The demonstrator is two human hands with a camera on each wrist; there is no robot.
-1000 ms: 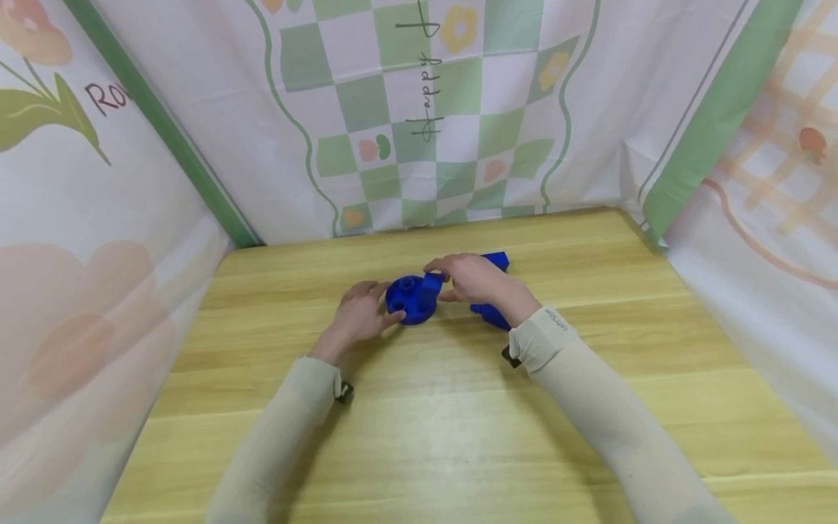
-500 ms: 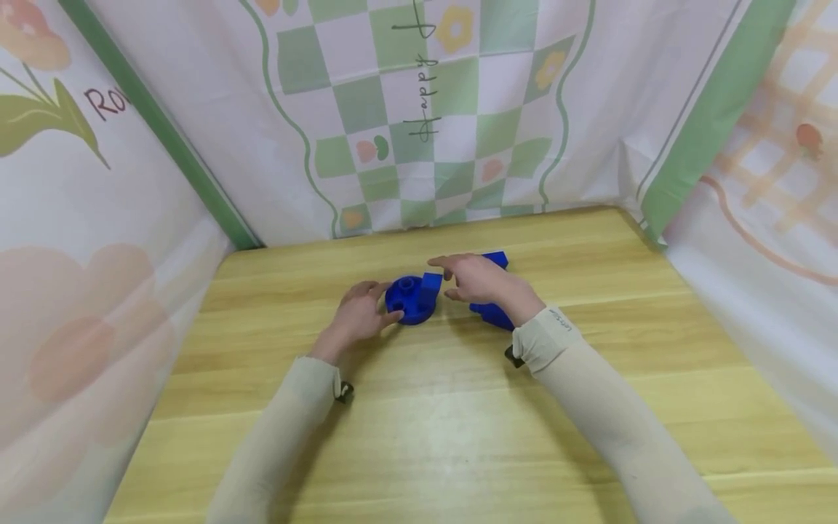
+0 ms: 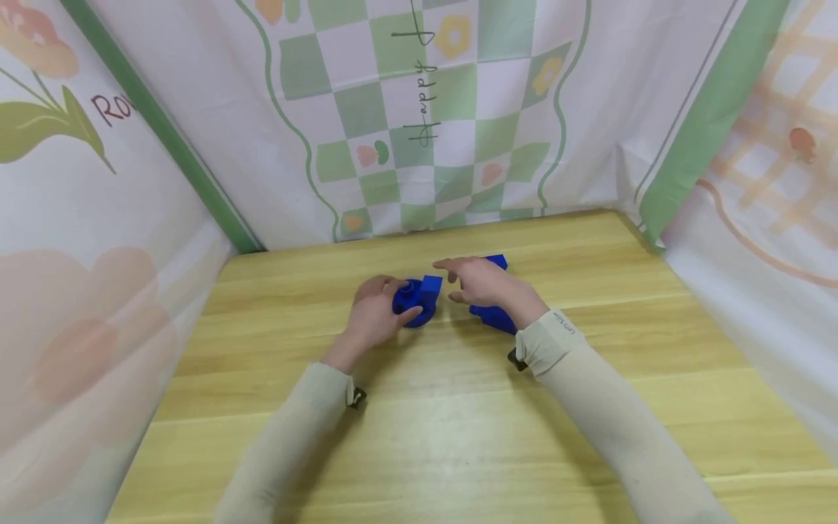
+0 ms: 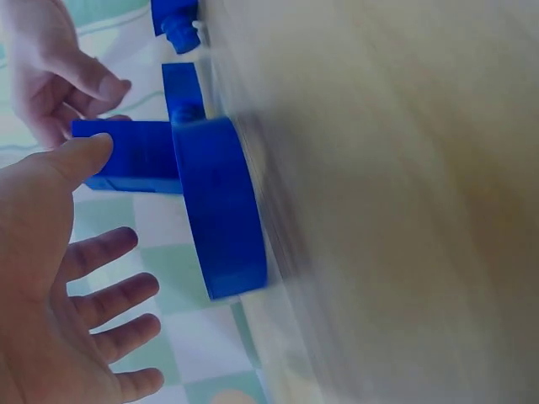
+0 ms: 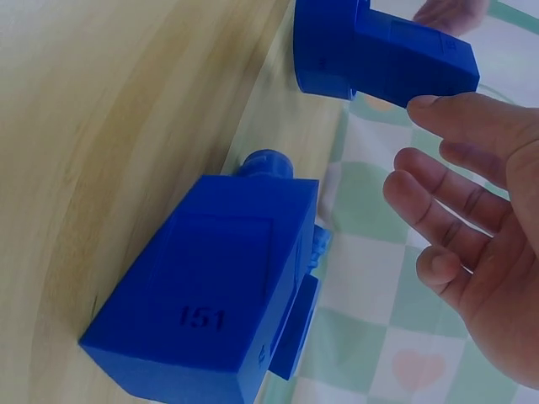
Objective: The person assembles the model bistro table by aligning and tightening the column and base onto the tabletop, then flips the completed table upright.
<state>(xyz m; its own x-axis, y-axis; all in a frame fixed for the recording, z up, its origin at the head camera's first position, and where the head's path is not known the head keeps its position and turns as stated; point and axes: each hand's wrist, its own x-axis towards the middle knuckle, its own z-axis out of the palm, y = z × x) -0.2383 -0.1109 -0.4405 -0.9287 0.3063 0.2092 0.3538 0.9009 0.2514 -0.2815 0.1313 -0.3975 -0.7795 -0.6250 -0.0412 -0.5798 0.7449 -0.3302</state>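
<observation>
A round blue disc lies flat on the bench, in front of you, a blue block standing on its right side. Your right hand, on the block a second ago, is now clear of it — the block stands unsupported, so that piece appears to be seated. Your left hand has shifted from the disc's edge to over its left part, fingers spread and gripping nothing; whether the thumb touches anything, you cannot tell. Your right hand hangs just beside the block, fingers loosely bent — holding nothing. Near it, to the right, lie a blue piece marked 151 and, farther back, another blue piece. Patterned cloth hangs behind the bench.
</observation>
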